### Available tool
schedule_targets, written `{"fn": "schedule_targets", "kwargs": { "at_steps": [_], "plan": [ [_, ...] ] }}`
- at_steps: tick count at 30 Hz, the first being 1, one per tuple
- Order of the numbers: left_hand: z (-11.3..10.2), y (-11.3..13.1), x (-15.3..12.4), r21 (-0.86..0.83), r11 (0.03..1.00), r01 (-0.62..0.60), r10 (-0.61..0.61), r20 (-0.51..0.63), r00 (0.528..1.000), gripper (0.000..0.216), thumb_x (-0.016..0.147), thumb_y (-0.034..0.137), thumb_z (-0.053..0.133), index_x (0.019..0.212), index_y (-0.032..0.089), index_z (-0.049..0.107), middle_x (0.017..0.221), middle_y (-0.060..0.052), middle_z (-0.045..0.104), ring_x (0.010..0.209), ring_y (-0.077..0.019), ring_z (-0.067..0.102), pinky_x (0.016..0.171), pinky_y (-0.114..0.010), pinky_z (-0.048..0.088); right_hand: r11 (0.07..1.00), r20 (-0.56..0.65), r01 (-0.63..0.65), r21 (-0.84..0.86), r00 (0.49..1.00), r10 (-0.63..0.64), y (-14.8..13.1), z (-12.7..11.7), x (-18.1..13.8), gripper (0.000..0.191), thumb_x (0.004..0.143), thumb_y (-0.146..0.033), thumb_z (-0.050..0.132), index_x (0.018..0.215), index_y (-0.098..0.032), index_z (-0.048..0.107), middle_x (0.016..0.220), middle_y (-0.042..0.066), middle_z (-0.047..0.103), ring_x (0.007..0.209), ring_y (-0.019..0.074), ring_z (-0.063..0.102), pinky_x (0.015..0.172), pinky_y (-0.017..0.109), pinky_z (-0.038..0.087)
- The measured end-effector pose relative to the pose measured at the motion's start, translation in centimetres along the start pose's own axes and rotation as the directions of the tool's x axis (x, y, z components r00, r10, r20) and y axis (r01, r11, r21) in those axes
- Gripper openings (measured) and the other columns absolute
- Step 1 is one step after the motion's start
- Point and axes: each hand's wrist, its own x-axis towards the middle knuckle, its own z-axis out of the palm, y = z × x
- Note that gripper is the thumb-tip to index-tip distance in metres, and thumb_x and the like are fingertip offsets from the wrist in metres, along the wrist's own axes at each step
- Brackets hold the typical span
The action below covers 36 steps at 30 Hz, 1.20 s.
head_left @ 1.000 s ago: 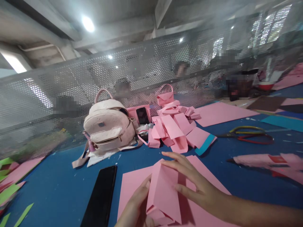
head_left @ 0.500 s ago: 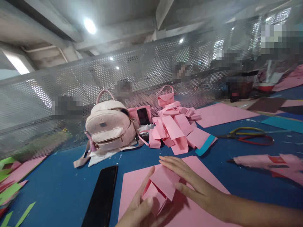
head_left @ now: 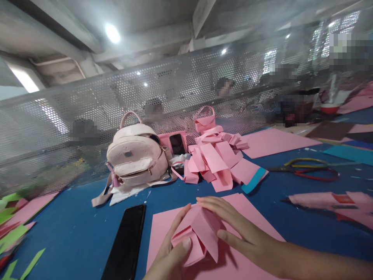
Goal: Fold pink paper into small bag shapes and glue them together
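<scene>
A folded pink paper piece (head_left: 201,233) rests on a large pink sheet (head_left: 227,264) lying on the blue table. My left hand (head_left: 171,254) grips its near left corner, thumb on top and fingers behind it. My right hand (head_left: 241,229) lies over the paper's top and right side, fingers stretched along the fold and thumb pressing its right edge.
A black phone (head_left: 125,243) lies left of the sheet. Behind stand a pale pink backpack (head_left: 135,155) and a heap of folded pink paper pieces (head_left: 217,155). Scissors (head_left: 311,169) and a pink wrapped tool (head_left: 329,200) lie at the right. Green and pink scraps (head_left: 14,229) cover the left edge.
The upright paper flap has been folded down and flattened into a smaller shape. My left thumb moved onto its near corner; my right hand stayed over its top.
</scene>
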Motion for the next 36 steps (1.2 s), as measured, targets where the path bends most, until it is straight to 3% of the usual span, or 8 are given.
{"fn": "schedule_targets", "kwargs": {
  "at_steps": [4, 8, 12, 16, 20, 25, 29, 36],
  "plan": [
    [-0.5, 0.2, 0.1, 0.343, 0.923, -0.176, 0.215, -0.08, 0.973, 0.074, 0.074, 0.048, 0.085, 0.14, 0.028, 0.059, 0.16, -0.008, 0.044, 0.154, -0.0387, 0.02, 0.125, -0.055, 0.012, 1.0, 0.018, -0.006, -0.021, 1.0, 0.007, -0.3, -0.1, 0.0, 0.055, 0.104, -0.053, 0.042, 0.155, -0.037, 0.033, 0.166, 0.003, 0.027, 0.154, 0.0274, 0.019, 0.125, 0.058, 0.017],
    [-0.8, 0.2, 0.3, 0.488, 0.846, -0.215, 0.291, -0.086, 0.953, 0.078, 0.073, 0.053, 0.084, 0.142, 0.026, 0.057, 0.157, -0.011, 0.046, 0.152, -0.0417, 0.023, 0.125, -0.055, 0.012, 0.997, 0.052, 0.06, -0.047, 0.997, -0.058, -0.1, -0.2, -0.1, 0.068, 0.098, -0.056, 0.055, 0.158, -0.038, 0.028, 0.168, 0.003, 0.022, 0.156, 0.0312, 0.012, 0.124, 0.06, 0.015],
    [-0.8, -0.1, 0.5, 0.458, 0.863, -0.21, 0.252, -0.031, 0.967, 0.077, 0.077, 0.056, 0.079, 0.143, 0.024, 0.054, 0.156, -0.014, 0.047, 0.149, -0.0404, 0.031, 0.124, -0.054, 0.017, 0.972, 0.108, 0.204, -0.113, 0.975, -0.192, -0.2, -0.3, -0.2, 0.092, 0.082, -0.052, 0.077, 0.158, -0.037, 0.028, 0.165, 0.006, 0.031, 0.153, 0.0353, 0.021, 0.123, 0.058, 0.017],
    [-0.5, -0.3, 0.3, 0.391, 0.905, -0.165, 0.164, 0.037, 0.986, 0.07, 0.081, 0.052, 0.078, 0.141, 0.023, 0.057, 0.153, -0.013, 0.051, 0.146, -0.0382, 0.038, 0.123, -0.054, 0.019, 0.954, 0.071, 0.266, -0.139, 0.964, -0.258, -0.6, -0.3, -0.2, 0.069, 0.092, -0.036, 0.067, 0.154, -0.034, 0.038, 0.154, 0.008, 0.048, 0.145, 0.0299, 0.04, 0.121, 0.05, 0.03],
    [0.5, -0.3, 0.0, 0.337, 0.925, -0.177, 0.15, 0.104, 0.983, 0.072, 0.079, 0.049, 0.08, 0.143, 0.025, 0.055, 0.156, -0.012, 0.048, 0.147, -0.038, 0.038, 0.121, -0.054, 0.021, 0.972, 0.006, 0.22, -0.082, 0.975, -0.22, -0.7, -0.2, -0.1, 0.056, 0.097, -0.039, 0.059, 0.15, -0.032, 0.043, 0.151, 0.01, 0.051, 0.14, 0.0271, 0.047, 0.116, 0.044, 0.04],
    [1.8, 0.8, -0.3, 0.248, 0.962, -0.116, 0.083, 0.14, 0.987, 0.084, 0.067, 0.052, 0.088, 0.14, 0.024, 0.057, 0.152, -0.013, 0.051, 0.147, -0.0436, 0.034, 0.119, -0.058, 0.023, 0.97, 0.032, 0.235, -0.065, 0.972, -0.233, -1.1, -0.4, -0.1, 0.047, 0.103, -0.037, 0.049, 0.149, -0.032, 0.044, 0.153, 0.008, 0.049, 0.142, 0.0244, 0.044, 0.118, 0.042, 0.038],
    [2.0, 1.6, -0.7, 0.247, 0.967, -0.067, 0.042, 0.102, 0.994, 0.087, 0.061, 0.05, 0.091, 0.14, 0.033, 0.058, 0.151, -0.008, 0.054, 0.149, -0.0449, 0.03, 0.118, -0.057, 0.028, 0.977, 0.0, 0.203, -0.07, 0.979, -0.203, -1.3, -0.5, -0.2, 0.042, 0.105, -0.037, 0.042, 0.146, -0.032, 0.047, 0.149, 0.008, 0.053, 0.141, 0.0244, 0.046, 0.118, 0.044, 0.037],
    [1.4, -0.4, -0.6, 0.078, 0.996, -0.035, 0.023, 0.145, 0.989, 0.1, 0.072, 0.053, 0.084, 0.156, 0.031, 0.034, 0.155, -0.012, 0.046, 0.146, -0.0432, 0.036, 0.118, -0.061, 0.025, 0.958, 0.035, 0.256, -0.131, 0.967, -0.254, -0.8, 0.1, -0.5, 0.087, 0.079, -0.035, 0.079, 0.155, -0.027, 0.037, 0.152, 0.013, 0.049, 0.141, 0.0365, 0.044, 0.119, 0.052, 0.033]
  ]
}}
